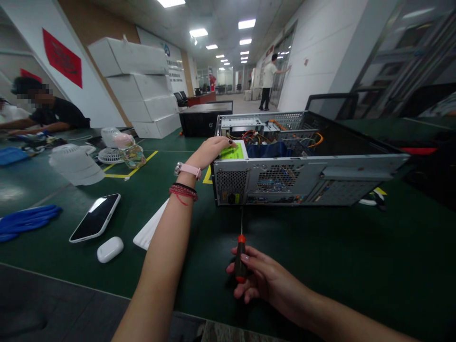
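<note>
An open computer case [302, 175] lies on its side on the green table [356, 266], its rear panel facing me. My left hand [211, 149] rests on the case's top left corner, fingers curled over the power supply with the green label [233, 152]. My right hand [260, 278] grips a screwdriver [241, 251] with a black and orange handle. Its thin shaft points at the rear panel's lower edge, near the power socket [231, 198].
A phone [95, 216], a white earbud case [110, 249] and a white flat panel [149, 230] lie at the left. Blue gloves [26, 219], white fan parts [76, 164] and stacked white boxes [142, 90] are farther left. One person sits at far left; another stands down the corridor.
</note>
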`<act>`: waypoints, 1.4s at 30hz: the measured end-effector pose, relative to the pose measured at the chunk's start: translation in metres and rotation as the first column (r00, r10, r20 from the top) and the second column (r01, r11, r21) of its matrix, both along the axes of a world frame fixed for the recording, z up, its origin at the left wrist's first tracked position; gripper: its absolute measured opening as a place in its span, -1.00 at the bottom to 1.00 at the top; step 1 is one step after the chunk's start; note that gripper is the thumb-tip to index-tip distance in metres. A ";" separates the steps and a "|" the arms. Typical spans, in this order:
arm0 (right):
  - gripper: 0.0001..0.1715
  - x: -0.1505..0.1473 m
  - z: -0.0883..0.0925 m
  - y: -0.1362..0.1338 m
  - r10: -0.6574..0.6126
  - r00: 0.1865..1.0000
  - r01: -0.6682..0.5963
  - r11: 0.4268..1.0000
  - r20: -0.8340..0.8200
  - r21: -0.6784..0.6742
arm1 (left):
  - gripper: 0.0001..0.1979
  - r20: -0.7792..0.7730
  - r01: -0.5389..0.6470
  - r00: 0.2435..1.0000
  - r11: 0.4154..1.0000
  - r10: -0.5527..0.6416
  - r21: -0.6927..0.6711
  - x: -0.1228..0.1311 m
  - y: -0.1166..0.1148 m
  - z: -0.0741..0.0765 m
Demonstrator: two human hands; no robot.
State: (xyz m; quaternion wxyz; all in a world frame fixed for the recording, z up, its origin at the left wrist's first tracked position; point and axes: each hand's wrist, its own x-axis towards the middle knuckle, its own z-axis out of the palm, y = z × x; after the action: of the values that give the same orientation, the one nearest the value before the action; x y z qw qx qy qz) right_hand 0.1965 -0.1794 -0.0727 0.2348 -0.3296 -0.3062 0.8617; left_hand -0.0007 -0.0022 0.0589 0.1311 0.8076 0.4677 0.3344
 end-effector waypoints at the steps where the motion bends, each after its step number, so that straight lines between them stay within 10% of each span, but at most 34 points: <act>1: -0.55 0.000 0.000 0.000 0.001 1.000 -0.001 1.000 0.001 0.002 | -0.61 0.010 -0.002 1.000 1.000 0.002 -0.003 0.000 0.001 0.000; 24: -0.56 -0.002 0.002 -0.003 -0.067 0.997 0.063 0.996 0.049 0.069 | -0.55 -0.135 0.062 0.990 0.989 -0.044 0.136 -0.010 0.010 -0.012; 36: -0.56 0.002 0.004 0.003 0.100 0.995 -0.101 0.994 0.027 0.049 | -0.59 -0.106 0.064 0.993 0.989 -0.050 0.131 -0.010 0.013 -0.012; 42: -0.54 0.000 0.000 0.003 0.289 0.957 -0.282 0.928 0.005 0.242 | -0.59 -0.079 0.061 0.995 0.993 -0.053 0.097 -0.006 0.011 -0.009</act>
State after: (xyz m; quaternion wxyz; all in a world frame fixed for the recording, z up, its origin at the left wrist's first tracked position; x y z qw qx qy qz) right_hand 0.1969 -0.1763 -0.0731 0.1498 -0.2373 -0.4490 0.8483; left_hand -0.0070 0.0090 0.0498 0.0826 0.8382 0.4321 0.3224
